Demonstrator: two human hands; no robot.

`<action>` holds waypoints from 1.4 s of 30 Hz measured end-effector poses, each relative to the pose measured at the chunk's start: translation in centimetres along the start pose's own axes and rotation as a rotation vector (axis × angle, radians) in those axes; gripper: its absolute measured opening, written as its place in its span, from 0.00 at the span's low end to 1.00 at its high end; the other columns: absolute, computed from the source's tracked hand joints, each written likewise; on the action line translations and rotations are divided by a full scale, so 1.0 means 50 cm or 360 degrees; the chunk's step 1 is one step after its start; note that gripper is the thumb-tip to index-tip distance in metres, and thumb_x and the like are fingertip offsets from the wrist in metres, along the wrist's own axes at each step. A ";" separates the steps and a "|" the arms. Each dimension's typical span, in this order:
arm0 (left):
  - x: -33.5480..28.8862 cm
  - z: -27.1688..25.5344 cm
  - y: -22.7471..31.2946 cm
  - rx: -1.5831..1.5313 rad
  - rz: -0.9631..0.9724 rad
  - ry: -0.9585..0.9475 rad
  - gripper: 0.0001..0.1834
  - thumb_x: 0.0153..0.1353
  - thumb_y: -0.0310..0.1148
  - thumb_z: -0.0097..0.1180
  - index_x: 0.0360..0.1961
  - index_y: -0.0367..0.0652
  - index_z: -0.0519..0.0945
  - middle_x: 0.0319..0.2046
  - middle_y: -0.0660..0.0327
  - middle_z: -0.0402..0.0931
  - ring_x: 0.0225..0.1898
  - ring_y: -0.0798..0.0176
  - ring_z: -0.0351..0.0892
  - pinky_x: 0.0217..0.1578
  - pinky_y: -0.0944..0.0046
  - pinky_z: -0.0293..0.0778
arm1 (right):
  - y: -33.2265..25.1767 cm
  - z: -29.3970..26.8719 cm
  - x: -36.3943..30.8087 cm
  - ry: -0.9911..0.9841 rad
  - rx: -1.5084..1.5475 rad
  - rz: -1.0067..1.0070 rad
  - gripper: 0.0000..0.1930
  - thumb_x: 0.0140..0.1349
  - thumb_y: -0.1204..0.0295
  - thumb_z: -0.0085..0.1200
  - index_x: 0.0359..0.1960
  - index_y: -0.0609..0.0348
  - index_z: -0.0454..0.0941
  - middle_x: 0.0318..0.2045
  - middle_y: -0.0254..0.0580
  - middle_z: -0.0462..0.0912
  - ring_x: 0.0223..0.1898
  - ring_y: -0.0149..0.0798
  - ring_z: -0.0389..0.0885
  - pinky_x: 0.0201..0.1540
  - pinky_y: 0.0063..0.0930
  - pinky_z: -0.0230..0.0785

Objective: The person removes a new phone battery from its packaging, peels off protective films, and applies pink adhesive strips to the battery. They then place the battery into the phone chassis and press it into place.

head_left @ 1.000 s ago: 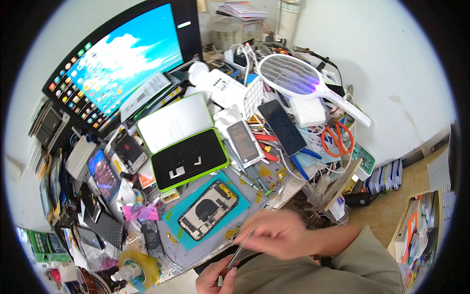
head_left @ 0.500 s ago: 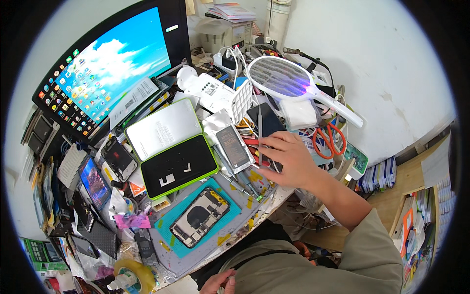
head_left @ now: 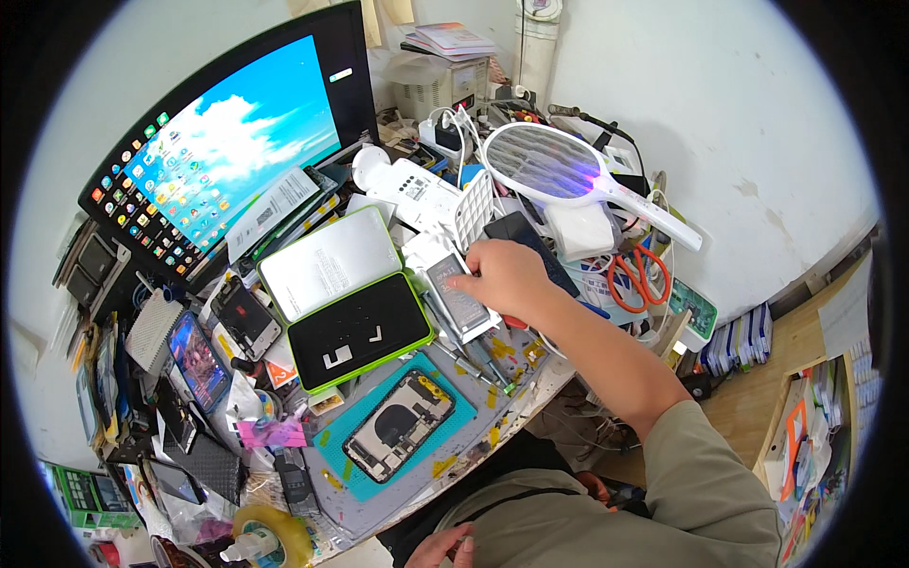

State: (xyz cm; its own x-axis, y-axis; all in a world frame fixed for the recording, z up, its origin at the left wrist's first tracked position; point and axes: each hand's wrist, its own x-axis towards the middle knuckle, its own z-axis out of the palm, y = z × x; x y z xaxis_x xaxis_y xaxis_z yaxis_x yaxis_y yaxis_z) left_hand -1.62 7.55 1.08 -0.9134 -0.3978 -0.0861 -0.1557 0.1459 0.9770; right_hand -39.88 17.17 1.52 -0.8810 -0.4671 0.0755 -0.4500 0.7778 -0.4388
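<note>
My right hand [head_left: 508, 281] reaches across the desk with its fingers curled in over a dark phone battery [head_left: 458, 301] in an opened silvery wrapper. The fingertips meet at the battery's right side; what they grip, if anything, is hidden. At the bottom edge my left hand [head_left: 443, 548] shows only partly, its fingers bent together, their contents too small to name. An opened phone [head_left: 400, 426], its inner parts exposed, lies on a teal mat [head_left: 461, 408]. Beside it a green-rimmed case [head_left: 361, 331] stands open, with small white pieces on its black inside.
A lit monitor [head_left: 237, 142] stands at the back left. A white electric fly swatter [head_left: 544, 161] and orange-handled scissors [head_left: 642, 280] lie to the right. Phones, including a lit phone [head_left: 199, 361], and a tape roll [head_left: 284, 535] crowd the left side.
My right hand has moved left from the long grey tool beside the dark phone onto the battery, and its fingers have curled in. The whole view has shifted slightly.
</note>
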 end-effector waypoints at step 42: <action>0.100 0.017 0.000 -0.1460 -0.0689 0.0123 0.07 0.70 0.30 0.59 0.45 0.41 0.85 0.44 0.61 0.85 0.44 0.66 0.84 0.47 0.62 0.79 | 0.256 -0.205 -0.232 0.0117 -0.1053 0.0710 0.17 0.53 0.61 0.62 0.37 0.61 0.78 0.33 0.53 0.85 0.39 0.56 0.85 0.43 0.47 0.76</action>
State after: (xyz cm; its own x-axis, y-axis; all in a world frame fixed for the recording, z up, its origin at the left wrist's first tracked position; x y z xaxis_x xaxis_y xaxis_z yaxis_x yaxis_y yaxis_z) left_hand -6.49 6.35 0.48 -0.8152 -0.3138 -0.4867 -0.0888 -0.7628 0.6405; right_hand -36.91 36.86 4.22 -0.9953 -0.0420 0.0872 -0.0258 0.9835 0.1788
